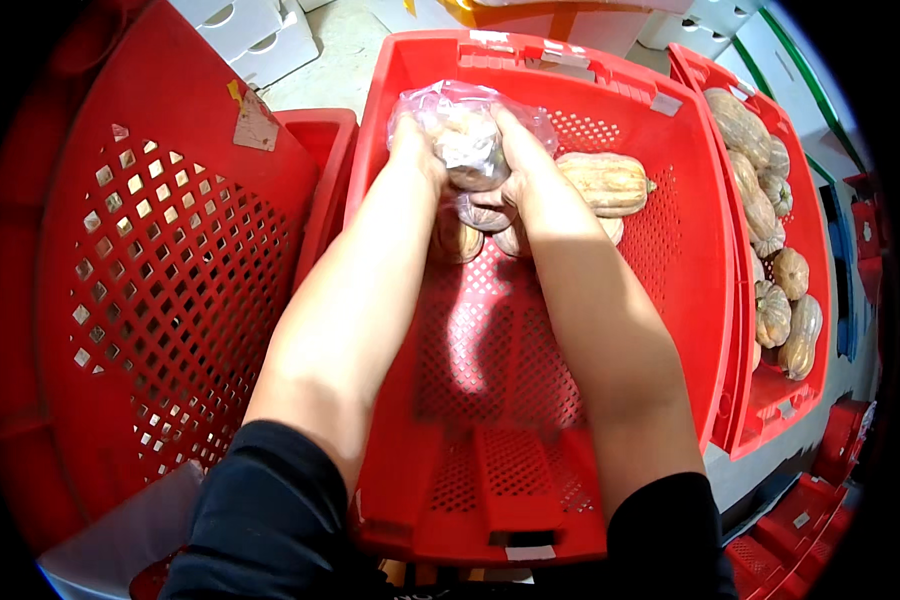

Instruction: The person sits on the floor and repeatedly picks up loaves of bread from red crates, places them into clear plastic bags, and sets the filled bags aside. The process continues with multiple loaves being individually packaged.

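Between both hands I hold a clear plastic bag [469, 135] with a pale, rounded item inside, over the far half of a red plastic crate [525, 510]. My left hand [418, 154] grips its left side, and my right hand [521, 161] its right side. My fingers are partly hidden behind and under the bag. Just below the bag, several squashes [461, 238] lie on the crate floor, partly covered by my hands. To the right of my right hand a ribbed tan squash [604, 184] lies on its side.
On the right, a second red crate [787, 409] holds several squashes [791, 274]. A tall perforated red crate [187, 97] stands tilted at the left, with another red crate [330, 120] beside it. White boxes [281, 49] stand beyond, and more red crates [795, 525] are at lower right.
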### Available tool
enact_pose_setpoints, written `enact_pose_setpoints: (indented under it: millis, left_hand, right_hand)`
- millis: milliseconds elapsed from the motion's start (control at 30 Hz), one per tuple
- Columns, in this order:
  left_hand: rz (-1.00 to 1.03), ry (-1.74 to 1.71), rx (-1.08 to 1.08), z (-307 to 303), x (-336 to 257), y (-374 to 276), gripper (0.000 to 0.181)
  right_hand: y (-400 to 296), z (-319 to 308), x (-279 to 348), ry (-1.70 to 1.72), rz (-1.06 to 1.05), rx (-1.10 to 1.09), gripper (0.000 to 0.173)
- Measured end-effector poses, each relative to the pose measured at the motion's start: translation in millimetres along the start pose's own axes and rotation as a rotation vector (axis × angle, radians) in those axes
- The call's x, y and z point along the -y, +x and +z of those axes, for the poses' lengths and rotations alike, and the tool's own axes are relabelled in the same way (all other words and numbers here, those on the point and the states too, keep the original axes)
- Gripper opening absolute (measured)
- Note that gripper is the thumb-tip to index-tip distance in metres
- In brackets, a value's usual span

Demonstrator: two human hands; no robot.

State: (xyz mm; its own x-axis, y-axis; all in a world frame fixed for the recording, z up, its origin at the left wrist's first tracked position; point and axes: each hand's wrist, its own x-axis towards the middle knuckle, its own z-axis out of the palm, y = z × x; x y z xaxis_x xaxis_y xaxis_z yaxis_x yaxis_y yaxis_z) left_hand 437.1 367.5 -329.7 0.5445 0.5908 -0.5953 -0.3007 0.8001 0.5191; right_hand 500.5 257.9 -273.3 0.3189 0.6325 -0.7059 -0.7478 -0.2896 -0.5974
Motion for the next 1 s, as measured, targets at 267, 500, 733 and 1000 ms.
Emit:
enact_pose_setpoints:
  millis: [267,500,733,1000]
  left_hand:
    - [0.012,0.127,0.117,-15,15,14,0.047]
    - [0.021,0.233,0.360,-12,26,-4,0.042]
    - [0.047,0.191,0.780,69,30,-147,0.091]
    - [0.047,0.007,0.919,124,23,-342,0.080]
  right_hand:
    - [4,-18,-26,0.280,-0.155,-0.016,0.043]
    - [-36,-52,-73,0.592,-0.618,0.232,0.038]
    - [-148,-86,-1,0.337,-1.053,0.312,0.036]
    - [-333,-56,21,0.399,-0.999,-0.106,0.033]
